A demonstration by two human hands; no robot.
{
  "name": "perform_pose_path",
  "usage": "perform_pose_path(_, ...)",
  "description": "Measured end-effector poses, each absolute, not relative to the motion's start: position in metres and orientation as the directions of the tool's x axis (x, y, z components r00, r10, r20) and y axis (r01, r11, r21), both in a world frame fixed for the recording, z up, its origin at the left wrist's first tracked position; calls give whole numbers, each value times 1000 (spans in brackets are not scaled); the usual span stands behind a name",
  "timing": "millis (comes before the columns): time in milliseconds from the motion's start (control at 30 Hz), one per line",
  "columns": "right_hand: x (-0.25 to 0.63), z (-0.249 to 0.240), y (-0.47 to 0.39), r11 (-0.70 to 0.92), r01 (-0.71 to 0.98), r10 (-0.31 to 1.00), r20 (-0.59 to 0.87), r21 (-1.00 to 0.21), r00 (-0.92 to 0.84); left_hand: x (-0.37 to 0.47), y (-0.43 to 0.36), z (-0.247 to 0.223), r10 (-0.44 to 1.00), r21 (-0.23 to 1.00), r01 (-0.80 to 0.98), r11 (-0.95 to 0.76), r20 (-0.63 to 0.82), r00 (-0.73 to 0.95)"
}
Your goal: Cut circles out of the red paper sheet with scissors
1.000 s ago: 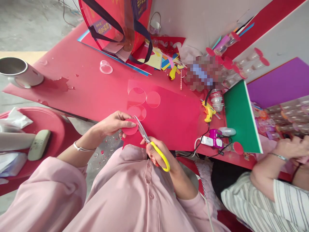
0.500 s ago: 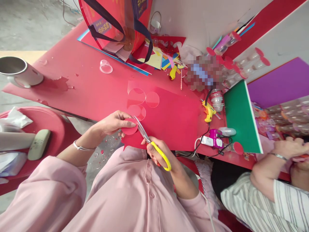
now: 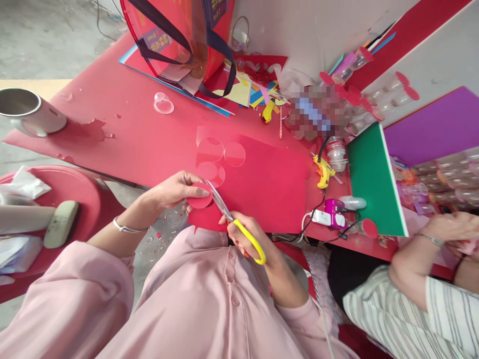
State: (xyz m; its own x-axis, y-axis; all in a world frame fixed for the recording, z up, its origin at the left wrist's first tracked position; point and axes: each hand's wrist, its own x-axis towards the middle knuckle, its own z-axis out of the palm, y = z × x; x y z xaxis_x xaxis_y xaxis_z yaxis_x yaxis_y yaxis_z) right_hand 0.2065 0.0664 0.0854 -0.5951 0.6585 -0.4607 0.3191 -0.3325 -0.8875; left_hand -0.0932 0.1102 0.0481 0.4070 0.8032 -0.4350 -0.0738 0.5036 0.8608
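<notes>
My left hand [image 3: 179, 189] pinches a round red piece [image 3: 199, 198] with the thumb on top. In my right hand [image 3: 243, 237] are scissors with yellow handles [image 3: 251, 242]; their blades point up and left, at the right edge of the round piece. Under and behind both hands lies a large red sheet [image 3: 269, 184] at the table's near edge. Clear discs [image 3: 235, 154] rest on the sheet's left part. A small clear cup [image 3: 163, 103] stands farther back on the left.
A metal mug [image 3: 33, 112] stands at the table's left. A red bag [image 3: 179, 40] is at the back, a yellow glue gun [image 3: 324, 172] with cables and a green board [image 3: 376, 184] at the right. Another person's arm [image 3: 415, 254] is at far right.
My hands, the round piece and the scissors have hardly moved. At far right, the other person's hands have shifted slightly.
</notes>
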Motion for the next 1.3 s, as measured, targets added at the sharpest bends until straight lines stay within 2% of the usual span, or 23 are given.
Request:
perform_pose_path(400, 209, 86, 66, -327, 330, 651, -464, -885, -601, -93, 109, 48, 827, 881, -89, 464, -395, 400)
perform_pose_path(1033, 199, 84, 69, -116, 381, 704, -346, -917, -620, -94, 109, 47, 807, 873, -52, 485, -424, 412)
perform_pose_path(1300, 197, 87, 67, -201, 360, 708, -389, -911, -589, -96, 110, 43, 811, 876, -74, 477, -406, 422)
